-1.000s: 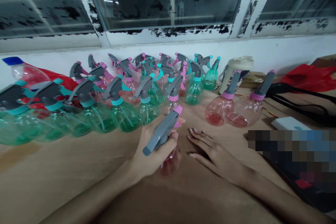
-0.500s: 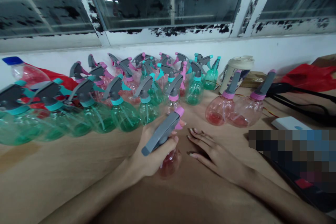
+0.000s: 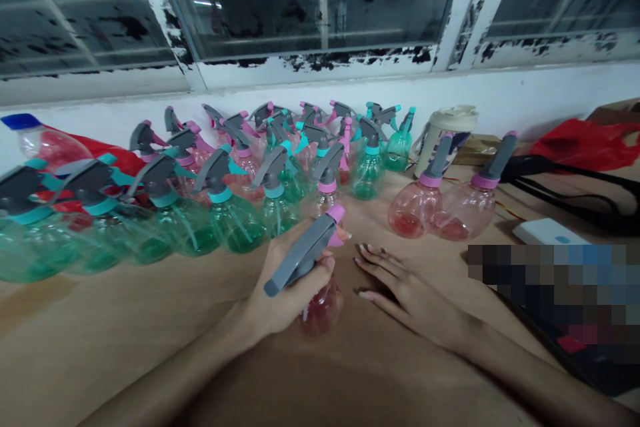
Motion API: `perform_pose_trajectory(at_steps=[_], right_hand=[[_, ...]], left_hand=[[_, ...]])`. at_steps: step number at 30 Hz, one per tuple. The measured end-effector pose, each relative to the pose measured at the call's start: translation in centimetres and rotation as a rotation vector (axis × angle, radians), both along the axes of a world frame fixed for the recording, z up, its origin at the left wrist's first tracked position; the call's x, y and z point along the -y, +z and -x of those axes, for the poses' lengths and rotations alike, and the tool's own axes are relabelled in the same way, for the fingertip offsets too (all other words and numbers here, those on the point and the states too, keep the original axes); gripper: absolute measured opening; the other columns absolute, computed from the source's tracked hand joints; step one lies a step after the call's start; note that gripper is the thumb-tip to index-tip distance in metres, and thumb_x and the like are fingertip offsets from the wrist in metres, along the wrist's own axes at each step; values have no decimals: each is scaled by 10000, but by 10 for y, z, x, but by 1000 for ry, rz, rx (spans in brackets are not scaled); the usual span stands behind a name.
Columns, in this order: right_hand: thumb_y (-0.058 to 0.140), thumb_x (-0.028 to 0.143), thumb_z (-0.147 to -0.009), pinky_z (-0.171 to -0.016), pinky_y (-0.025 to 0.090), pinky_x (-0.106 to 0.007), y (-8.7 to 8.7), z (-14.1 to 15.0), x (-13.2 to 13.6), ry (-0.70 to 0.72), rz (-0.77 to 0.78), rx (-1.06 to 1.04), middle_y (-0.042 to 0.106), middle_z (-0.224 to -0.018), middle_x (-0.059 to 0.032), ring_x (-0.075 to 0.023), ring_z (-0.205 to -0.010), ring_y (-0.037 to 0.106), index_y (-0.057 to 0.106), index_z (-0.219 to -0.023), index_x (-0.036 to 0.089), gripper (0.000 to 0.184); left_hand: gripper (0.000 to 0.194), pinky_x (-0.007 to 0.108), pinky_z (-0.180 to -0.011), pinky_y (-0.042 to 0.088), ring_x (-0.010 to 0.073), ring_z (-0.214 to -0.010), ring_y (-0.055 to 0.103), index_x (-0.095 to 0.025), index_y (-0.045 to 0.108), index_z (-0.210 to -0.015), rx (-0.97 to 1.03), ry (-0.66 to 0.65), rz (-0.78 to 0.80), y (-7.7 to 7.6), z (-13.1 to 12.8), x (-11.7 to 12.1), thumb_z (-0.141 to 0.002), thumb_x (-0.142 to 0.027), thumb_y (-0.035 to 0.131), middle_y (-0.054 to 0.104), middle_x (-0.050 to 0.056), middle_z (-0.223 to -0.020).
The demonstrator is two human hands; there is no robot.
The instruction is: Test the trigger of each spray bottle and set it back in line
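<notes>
My left hand (image 3: pixel 295 280) is wrapped round the neck of a pink spray bottle (image 3: pixel 321 313), with a finger by its pink trigger. The grey sprayer head points away from me, and pinkish-red colour shows in the lower part of the bottle. Flat on the table to the right lies my right hand (image 3: pixel 400 287), fingers stretched out, holding nothing. Just beyond the held bottle stands a clear bottle with a pink collar (image 3: pixel 327 188). Two more pink spray bottles (image 3: pixel 414 210) stand past my right hand, side by side.
Green spray bottles (image 3: pixel 240 227) line the left, with several pink ones behind them along the wall. A white cup-like container (image 3: pixel 447 127), black straps (image 3: pixel 560 193), a red bag (image 3: pixel 585 143) and a white box (image 3: pixel 550 232) are at the right. A blue-capped bottle (image 3: pixel 40 140) stands far left.
The whole view has shifted very slightly. My left hand keeps its hold on the pink spray bottle, and my right hand stays flat on the table.
</notes>
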State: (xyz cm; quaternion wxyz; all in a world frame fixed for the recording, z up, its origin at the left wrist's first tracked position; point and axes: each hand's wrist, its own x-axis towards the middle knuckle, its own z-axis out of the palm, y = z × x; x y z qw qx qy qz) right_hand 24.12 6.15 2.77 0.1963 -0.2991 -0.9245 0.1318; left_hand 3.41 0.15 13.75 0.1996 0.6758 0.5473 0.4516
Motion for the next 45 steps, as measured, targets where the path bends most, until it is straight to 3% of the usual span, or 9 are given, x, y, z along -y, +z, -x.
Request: perform_pose_trajectory(at_steps=[4,12,16,22,27,31,36,41,45], right_hand=[[437,432,-891,-1062,312,-468,-1,0,-1,4,8,-23,403,-1406,-81,-224,-1305,330,388,-1349,210,511],[429,474,-883,-1071,284,-476,2,-3,-2,21,35,-14,400,-1409,-87,-228,-1313,315,402,-1341,214,527],[487,509,-841,-1057,314,-457,15,-5,3,52,128,-24,417,-1398,-90,-235,-1298,344,390,-1344,218,589],[572,553,-756,-958,417,-471,47,1,24,14,240,-151,479,-1340,-92,-285,-1191,473,337,-1355,255,708],[616,573,-696,-924,445,-429,47,8,31,-108,127,-301,500,-1294,-119,-292,-1161,488,235,-1384,214,865],[600,559,-713,-851,466,-442,41,5,23,-204,38,-361,575,-1149,-149,-308,-1065,544,367,-1275,160,727],[616,547,-697,-713,492,-423,56,0,2,-330,-37,-244,624,-981,-145,-297,-882,606,478,-1108,118,609],[641,434,-723,-800,467,-413,68,5,-25,-445,-174,-110,608,-1001,-152,-296,-978,561,528,-1036,107,466],[654,474,-708,-773,478,-438,66,15,-41,-545,-211,-100,574,-1054,-187,-336,-1048,506,519,-1069,98,538]], left_hand=[[149,288,-570,467,144,-548,493,-242,584,-785,-96,-30,-33,-2,1,0,-713,-195,462,533,-17,-655],[76,283,-593,478,148,-587,543,-234,548,-750,-74,-4,-41,-3,1,1,-726,-200,484,552,-13,-672],[41,279,-571,476,143,-572,541,-227,531,-710,-45,5,-51,-6,1,0,-730,-202,505,558,-22,-650],[76,289,-609,502,147,-621,568,-215,573,-829,-17,-2,-46,-11,-16,-10,-778,-237,521,574,-15,-684],[299,328,-745,528,183,-806,638,-205,550,-1063,101,-181,102,-12,-47,-25,-790,-318,596,660,49,-931],[386,400,-878,488,246,-990,612,-220,570,-1112,122,-251,84,-8,-60,-38,-759,-356,648,655,67,-1061],[662,453,-942,444,275,-1105,554,-248,379,-1299,118,-244,108,-9,-50,-47,-723,-335,695,555,87,-1244],[522,432,-982,413,239,-1156,510,-254,408,-1230,-24,-97,77,-21,-34,-28,-768,-319,642,497,75,-1297],[392,416,-948,441,207,-1092,549,-280,428,-1176,-130,-7,112,-31,-26,-3,-812,-283,573,523,37,-1248]])
